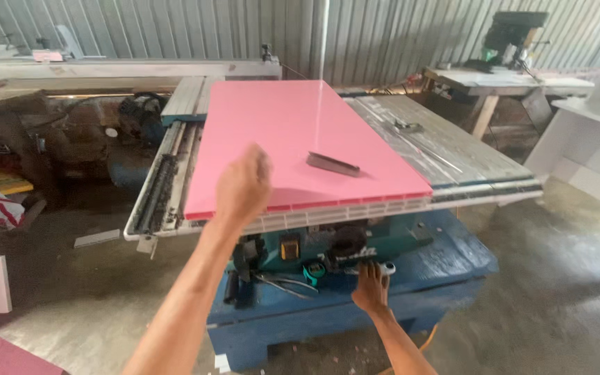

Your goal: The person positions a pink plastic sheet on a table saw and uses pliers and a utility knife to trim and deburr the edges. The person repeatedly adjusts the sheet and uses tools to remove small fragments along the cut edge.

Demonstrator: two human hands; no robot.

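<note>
Pink panel point(293, 132) under left hand point(243, 187), above right hand point(371, 286)

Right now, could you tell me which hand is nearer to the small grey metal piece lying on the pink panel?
Left. The left hand rests on the pink panel beside the metal piece; the right hand is down below the table edge.

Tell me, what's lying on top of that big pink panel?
A small grey metal piece lies on the pink panel; the left hand rests at its near edge. The saw table beneath is mostly covered.

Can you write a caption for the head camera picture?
Left hand rests on a pink panel atop a table saw; right hand reaches below.
</note>
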